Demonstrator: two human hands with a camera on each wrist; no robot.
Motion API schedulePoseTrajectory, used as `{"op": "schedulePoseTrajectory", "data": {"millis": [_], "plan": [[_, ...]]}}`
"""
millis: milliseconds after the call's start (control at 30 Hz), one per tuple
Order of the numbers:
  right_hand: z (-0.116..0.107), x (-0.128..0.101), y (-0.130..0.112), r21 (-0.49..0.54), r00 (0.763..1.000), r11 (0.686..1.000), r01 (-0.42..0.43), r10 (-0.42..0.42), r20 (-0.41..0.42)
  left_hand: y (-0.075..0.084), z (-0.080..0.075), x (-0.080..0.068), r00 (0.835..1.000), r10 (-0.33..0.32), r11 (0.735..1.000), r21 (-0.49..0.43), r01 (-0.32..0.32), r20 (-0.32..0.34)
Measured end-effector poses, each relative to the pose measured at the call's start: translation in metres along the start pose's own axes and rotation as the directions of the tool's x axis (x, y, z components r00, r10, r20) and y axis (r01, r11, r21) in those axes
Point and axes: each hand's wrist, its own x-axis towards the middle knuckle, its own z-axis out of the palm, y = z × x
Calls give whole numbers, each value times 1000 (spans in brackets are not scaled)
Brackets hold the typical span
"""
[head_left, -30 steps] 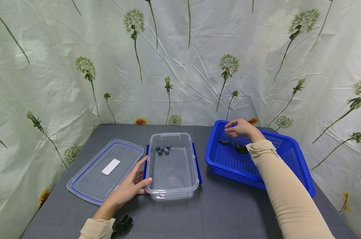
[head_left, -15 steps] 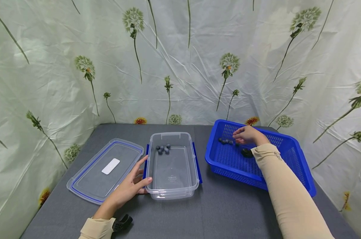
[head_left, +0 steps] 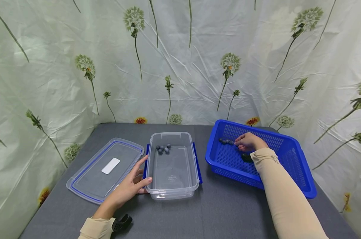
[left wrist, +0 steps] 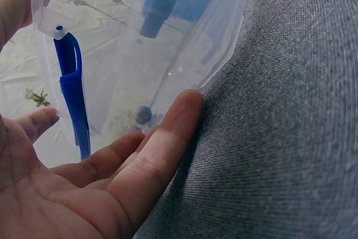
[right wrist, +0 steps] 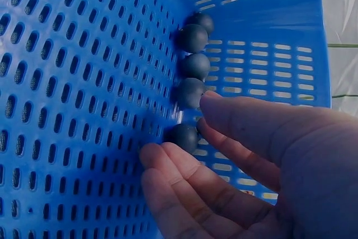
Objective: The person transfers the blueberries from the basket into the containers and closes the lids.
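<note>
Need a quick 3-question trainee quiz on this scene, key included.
1. Which hand is inside the basket?
2. True or false: the lid is off the box.
3. How many berries show in the box in the head view? A) two B) five C) nine

Key:
1. The right hand.
2. True; it lies to the left.
3. B.

the right hand [head_left: 251, 142] has come down to the berries [right wrist: 192, 93] in the blue basket [head_left: 235, 177].
</note>
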Motion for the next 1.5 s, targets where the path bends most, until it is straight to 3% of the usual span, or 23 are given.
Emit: {"op": "schedulePoseTrajectory", "data": {"millis": [1000,1500], "plan": [[4,-2,11,25,1000,1000,1,-1,-27,-3,0,-2,1000,-17,1000,5,17,-7],[-5,-6,-16,81,991,988,133,-134,5,-1,0,0,1000,0,1000,2,0,-1]]}}
